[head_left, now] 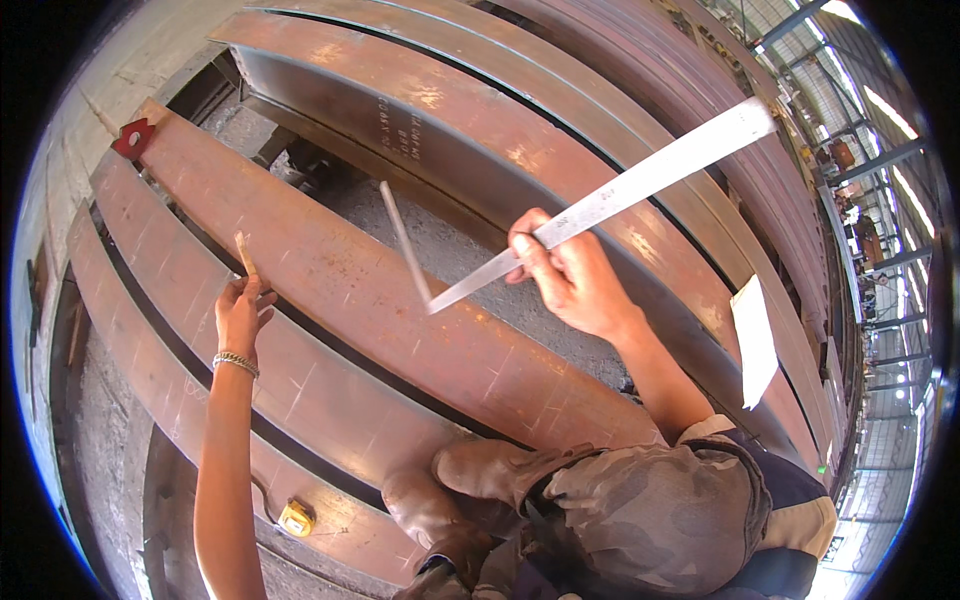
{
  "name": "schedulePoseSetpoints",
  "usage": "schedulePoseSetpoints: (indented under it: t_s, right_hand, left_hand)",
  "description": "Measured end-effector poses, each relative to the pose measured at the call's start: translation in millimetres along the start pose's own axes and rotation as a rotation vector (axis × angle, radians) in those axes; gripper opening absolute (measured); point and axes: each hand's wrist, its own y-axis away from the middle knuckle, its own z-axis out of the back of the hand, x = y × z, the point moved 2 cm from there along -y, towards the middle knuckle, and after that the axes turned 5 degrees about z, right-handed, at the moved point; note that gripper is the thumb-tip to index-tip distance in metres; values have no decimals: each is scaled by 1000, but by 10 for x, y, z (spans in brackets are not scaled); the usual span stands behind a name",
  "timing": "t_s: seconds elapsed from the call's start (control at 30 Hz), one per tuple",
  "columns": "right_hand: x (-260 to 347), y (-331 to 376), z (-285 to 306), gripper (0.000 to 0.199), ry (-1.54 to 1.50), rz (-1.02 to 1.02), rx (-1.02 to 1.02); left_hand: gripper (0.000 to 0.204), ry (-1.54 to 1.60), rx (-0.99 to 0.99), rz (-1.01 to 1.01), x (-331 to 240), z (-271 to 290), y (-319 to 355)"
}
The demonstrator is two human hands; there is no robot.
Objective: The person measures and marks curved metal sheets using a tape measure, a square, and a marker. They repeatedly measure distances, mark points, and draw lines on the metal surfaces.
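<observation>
Both hands have curled fingers: the right hand [568, 278] pinches a steel square [660, 182] by its long blade, the left hand [240, 312] a pale stick [244, 252]. Firm pressure should stop the square twisting. Its corner's over the rusty beam [320, 250], contact unclear; long blade pointing away rightward, short one slightly left.

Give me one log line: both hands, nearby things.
Left hand: holds thin tan stick | Right hand: grips L-shaped metal square | Nearby: rusty steel beam, yellow tape measure, white sheet
</observation>
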Motion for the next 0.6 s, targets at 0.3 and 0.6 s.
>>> schedulePoseSetpoints:
  t_s: [0.3, 0.6]
  right_hand:
    - [87, 18, 441, 8, 425, 234, 32]
    - [-210, 295, 311, 31, 41, 283, 425]
  left_hand:
    - [36, 44, 337, -138, -482, -594, 476]
    - [20, -239, 253, -729, -939, -1057, 896]
